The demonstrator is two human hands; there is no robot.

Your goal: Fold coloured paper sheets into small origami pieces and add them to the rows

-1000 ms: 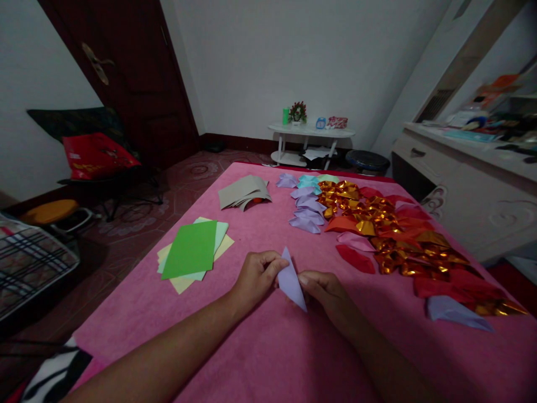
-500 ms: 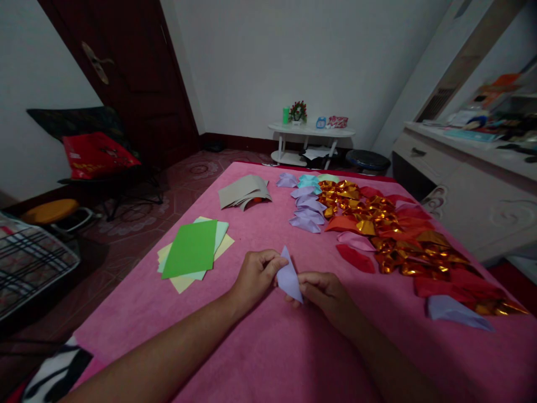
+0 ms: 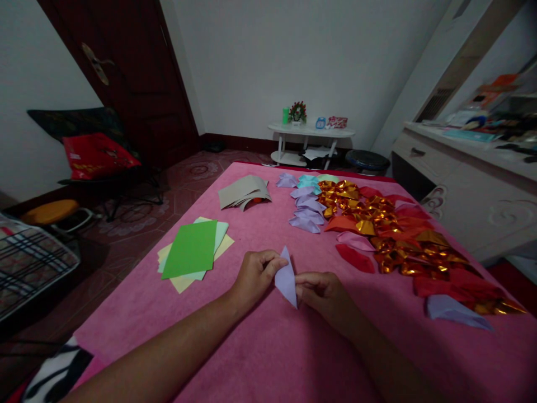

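Between my two hands is a folded piece of lilac paper (image 3: 286, 282), pointed at its top and bottom ends. My left hand (image 3: 260, 270) pinches its upper left edge, thumb on the near face. At the lower right edge, my right hand (image 3: 319, 292) grips it between thumb and fingers. Some fingertips are hidden behind the paper. To the right lie a folded red paper piece (image 3: 354, 258), a pink one (image 3: 356, 241) and many shiny gold folded pieces (image 3: 390, 246). A column of lilac folded pieces (image 3: 308, 212) lies beyond my hands.
Left of my hands, green sheets (image 3: 191, 249) lie over pale yellow and mint ones on the pink tablecloth (image 3: 201, 330). Farther back is a stack of curled grey-brown sheets (image 3: 243, 192). A single lilac folded piece (image 3: 457, 312) rests near the right edge. A white dresser (image 3: 461, 184) stands at right.
The lilac paper has turned slightly, its lower tip shifting left and down. My right hand's fingers have moved a little left along its edge; fingertips under the paper no longer show.
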